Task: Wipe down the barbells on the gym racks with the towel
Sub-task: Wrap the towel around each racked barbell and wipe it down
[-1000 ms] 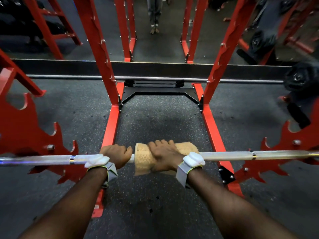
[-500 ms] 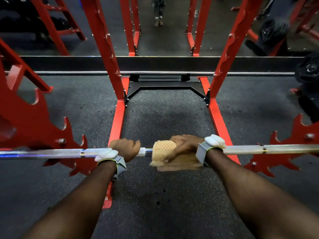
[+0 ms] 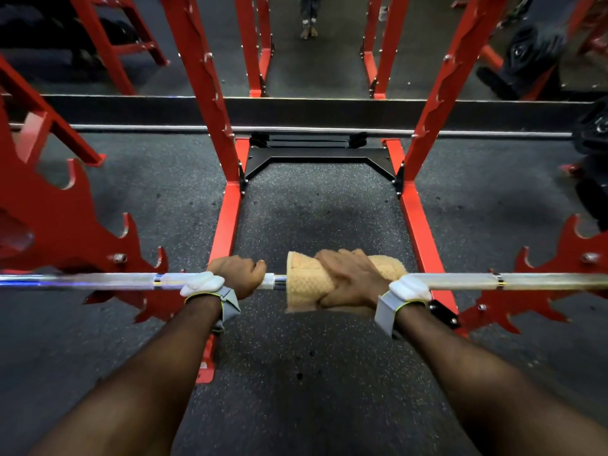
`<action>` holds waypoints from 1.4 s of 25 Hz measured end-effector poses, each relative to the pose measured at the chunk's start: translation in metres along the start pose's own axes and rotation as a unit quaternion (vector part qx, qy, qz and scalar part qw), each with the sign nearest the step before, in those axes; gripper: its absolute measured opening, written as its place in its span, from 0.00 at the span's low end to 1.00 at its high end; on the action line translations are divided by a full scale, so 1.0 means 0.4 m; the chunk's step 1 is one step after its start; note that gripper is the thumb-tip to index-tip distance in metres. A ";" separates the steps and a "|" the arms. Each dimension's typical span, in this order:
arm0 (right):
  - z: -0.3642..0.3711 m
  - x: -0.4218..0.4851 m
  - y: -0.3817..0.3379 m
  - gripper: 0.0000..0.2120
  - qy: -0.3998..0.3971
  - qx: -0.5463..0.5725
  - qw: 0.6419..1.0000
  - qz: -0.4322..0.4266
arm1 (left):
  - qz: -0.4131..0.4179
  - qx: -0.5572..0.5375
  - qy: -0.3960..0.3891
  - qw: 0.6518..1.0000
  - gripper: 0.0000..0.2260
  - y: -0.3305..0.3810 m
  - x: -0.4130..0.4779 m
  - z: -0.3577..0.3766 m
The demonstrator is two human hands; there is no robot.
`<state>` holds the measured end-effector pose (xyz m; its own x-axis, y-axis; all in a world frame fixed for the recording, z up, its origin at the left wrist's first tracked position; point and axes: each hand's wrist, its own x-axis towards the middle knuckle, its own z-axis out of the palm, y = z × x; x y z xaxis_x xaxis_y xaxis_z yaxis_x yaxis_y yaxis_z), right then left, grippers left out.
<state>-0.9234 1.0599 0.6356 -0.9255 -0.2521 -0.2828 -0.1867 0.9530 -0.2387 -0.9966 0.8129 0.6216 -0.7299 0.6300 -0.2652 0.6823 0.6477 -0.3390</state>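
A steel barbell [image 3: 98,280] runs left to right across the view, resting on the red rack's toothed side plates [image 3: 65,232]. A tan textured towel [image 3: 304,284] is wrapped around the bar's middle. My right hand [image 3: 353,278] is closed over the towel and the bar, fingers curled round the far side. Just left of the towel, my left hand [image 3: 238,273] grips the bare bar. Both wrists carry a white device on a grey strap. A second bar [image 3: 148,128] lies farther off, across the rack's uprights.
Red uprights [image 3: 204,93] and red base rails [image 3: 227,222] frame a speckled black rubber floor. Black weight plates [image 3: 533,51] sit at the far right. A mirror behind reflects the racks and a person's feet [image 3: 308,29].
My right hand and the towel slid right along the bar, then rolled back over its top; the towel now spreads wider under the hand. My left hand kept its grip.
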 end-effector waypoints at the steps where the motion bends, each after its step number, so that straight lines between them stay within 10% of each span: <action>1: -0.012 0.006 0.018 0.38 -0.033 0.037 0.999 0.011 | 0.002 0.000 0.000 1.000 0.15 -0.001 0.000 0.002; 6: -0.051 0.038 0.040 0.31 -0.137 0.166 0.976 0.044 | 0.009 0.007 0.001 1.000 0.15 -0.002 0.003 0.004; 12: 0.001 0.011 0.033 0.35 -0.004 0.047 0.999 0.014 | 0.008 0.009 0.001 1.000 0.17 0.001 0.000 -0.003; 18: -0.031 -0.023 0.106 0.34 -0.063 0.060 0.994 0.063 | -0.020 -0.029 -0.010 0.999 0.14 -0.004 0.005 -0.005; 28: 0.081 -0.040 0.044 0.30 0.209 -0.128 0.969 -0.012 | -0.007 0.008 -0.007 1.000 0.12 0.001 0.004 0.002; 32: -0.018 -0.038 0.096 0.39 -0.038 0.091 0.994 0.054 | -0.007 0.009 -0.006 1.000 0.13 -0.002 -0.002 -0.003; 35: -0.066 0.037 0.111 0.36 -0.265 0.303 0.909 0.106 | 0.006 0.002 0.015 1.000 0.13 -0.002 -0.010 -0.006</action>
<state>-0.9542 1.1030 0.6453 -0.6009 -0.2726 -0.7514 0.3410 0.7628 -0.5494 -0.9940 0.8110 0.6253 -0.7199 0.6503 -0.2425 0.6909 0.6381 -0.3398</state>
